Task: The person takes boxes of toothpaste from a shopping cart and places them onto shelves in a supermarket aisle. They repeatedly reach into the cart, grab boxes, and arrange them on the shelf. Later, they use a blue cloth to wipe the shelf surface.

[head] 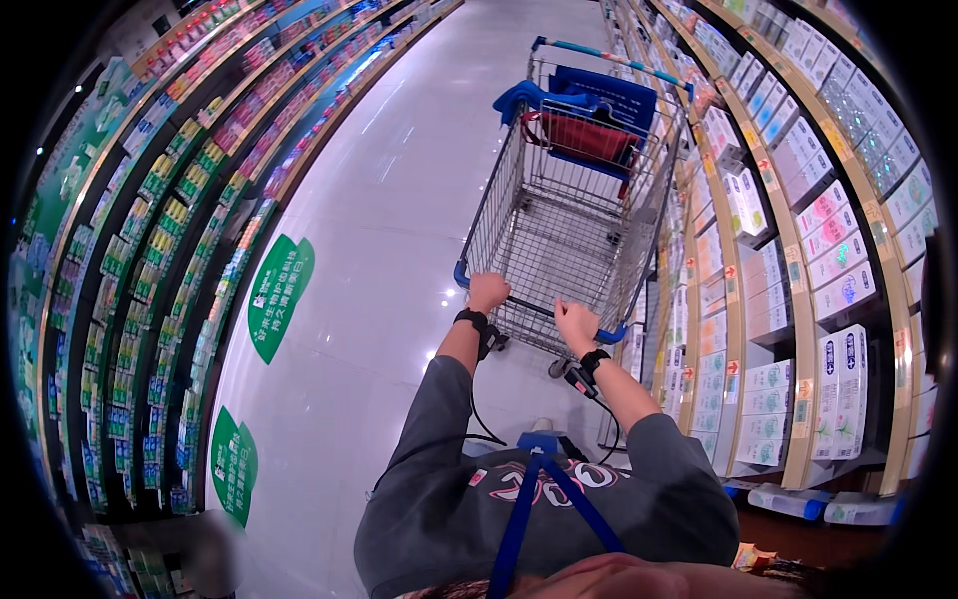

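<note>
A wire shopping cart (565,239) stands before me in a store aisle. My left hand (489,290) is closed around the cart's near rim, close to its blue corner. Further right on the same rim, my right hand (576,326) is closed too, beside the other blue corner. Both wrists wear black bands with devices and cables. At the cart's far end are its handle bar (610,58), a blue panel (625,97), a blue cloth (531,97) and a red fabric item (580,138). The basket's wire floor shows between them and my hands.
Shelves of small boxed goods (161,239) curve along the left. On the right, close to the cart, shelves (797,314) hold white cartons. Green leaf-shaped floor stickers (281,299) lie by the left shelves. The tiled floor (359,262) runs between the cart and those shelves.
</note>
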The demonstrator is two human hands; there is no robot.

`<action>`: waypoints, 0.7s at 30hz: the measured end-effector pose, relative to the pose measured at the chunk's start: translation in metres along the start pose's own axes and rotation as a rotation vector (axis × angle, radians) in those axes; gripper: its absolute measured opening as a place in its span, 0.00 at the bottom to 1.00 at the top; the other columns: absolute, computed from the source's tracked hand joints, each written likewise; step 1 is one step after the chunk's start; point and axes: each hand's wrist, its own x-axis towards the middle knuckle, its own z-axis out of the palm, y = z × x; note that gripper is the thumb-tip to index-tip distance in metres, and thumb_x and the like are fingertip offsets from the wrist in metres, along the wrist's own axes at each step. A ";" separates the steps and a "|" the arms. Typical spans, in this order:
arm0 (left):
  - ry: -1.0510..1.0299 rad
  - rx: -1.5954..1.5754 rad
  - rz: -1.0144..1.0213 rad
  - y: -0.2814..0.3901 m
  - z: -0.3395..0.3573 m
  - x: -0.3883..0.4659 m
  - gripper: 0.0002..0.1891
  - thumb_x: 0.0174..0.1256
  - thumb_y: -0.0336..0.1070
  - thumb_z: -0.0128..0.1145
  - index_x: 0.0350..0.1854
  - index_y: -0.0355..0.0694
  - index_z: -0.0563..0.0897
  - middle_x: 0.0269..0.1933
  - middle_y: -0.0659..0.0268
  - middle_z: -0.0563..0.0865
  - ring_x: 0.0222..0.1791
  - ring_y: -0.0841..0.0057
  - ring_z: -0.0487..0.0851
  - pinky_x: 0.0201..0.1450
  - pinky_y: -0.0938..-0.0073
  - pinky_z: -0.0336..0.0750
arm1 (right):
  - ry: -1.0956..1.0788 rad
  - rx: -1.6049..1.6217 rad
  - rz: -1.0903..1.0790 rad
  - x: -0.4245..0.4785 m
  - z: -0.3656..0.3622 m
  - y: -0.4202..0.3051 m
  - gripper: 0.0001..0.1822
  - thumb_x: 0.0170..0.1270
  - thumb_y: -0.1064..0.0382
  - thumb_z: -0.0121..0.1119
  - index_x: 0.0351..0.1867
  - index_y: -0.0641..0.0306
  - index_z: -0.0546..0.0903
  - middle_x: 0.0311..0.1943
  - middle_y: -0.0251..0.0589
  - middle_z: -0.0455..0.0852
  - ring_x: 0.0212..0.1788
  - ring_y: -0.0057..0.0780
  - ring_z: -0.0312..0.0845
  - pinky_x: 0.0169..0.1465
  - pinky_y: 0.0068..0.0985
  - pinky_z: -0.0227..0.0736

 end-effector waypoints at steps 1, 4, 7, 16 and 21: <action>-0.019 0.019 -0.007 -0.009 -0.002 -0.008 0.17 0.52 0.46 0.45 0.27 0.39 0.83 0.32 0.59 0.83 0.36 0.65 0.81 0.41 0.62 0.66 | -0.013 0.004 0.013 -0.008 0.004 -0.010 0.24 0.59 0.43 0.43 0.22 0.57 0.83 0.21 0.47 0.82 0.27 0.46 0.79 0.32 0.38 0.72; 0.038 0.002 0.007 -0.041 -0.007 -0.031 0.19 0.53 0.48 0.46 0.26 0.37 0.82 0.31 0.59 0.83 0.35 0.65 0.80 0.43 0.62 0.65 | -0.048 0.006 0.020 -0.031 0.019 -0.039 0.26 0.60 0.43 0.40 0.21 0.59 0.82 0.21 0.48 0.81 0.27 0.46 0.79 0.32 0.39 0.72; 0.213 0.028 0.010 -0.086 -0.003 -0.055 0.19 0.54 0.49 0.47 0.25 0.36 0.82 0.30 0.59 0.82 0.37 0.64 0.79 0.46 0.62 0.64 | -0.091 0.031 -0.043 -0.058 0.034 -0.077 0.27 0.63 0.44 0.35 0.24 0.60 0.82 0.23 0.49 0.81 0.28 0.48 0.78 0.33 0.41 0.70; 0.566 -0.139 -0.108 -0.187 0.004 -0.154 0.17 0.54 0.46 0.52 0.41 0.42 0.79 0.59 0.53 0.67 0.61 0.59 0.63 0.59 0.56 0.59 | -0.405 0.152 -0.216 -0.123 0.081 -0.199 0.27 0.64 0.45 0.33 0.35 0.69 0.76 0.38 0.57 0.79 0.43 0.53 0.73 0.43 0.44 0.68; 0.512 -0.322 -0.277 -0.212 0.002 -0.208 0.22 0.52 0.48 0.54 0.48 0.43 0.76 0.61 0.48 0.63 0.55 0.53 0.69 0.53 0.58 0.67 | -0.553 0.467 -0.401 -0.137 0.133 -0.249 0.24 0.64 0.49 0.36 0.39 0.71 0.73 0.37 0.60 0.78 0.42 0.57 0.72 0.45 0.43 0.66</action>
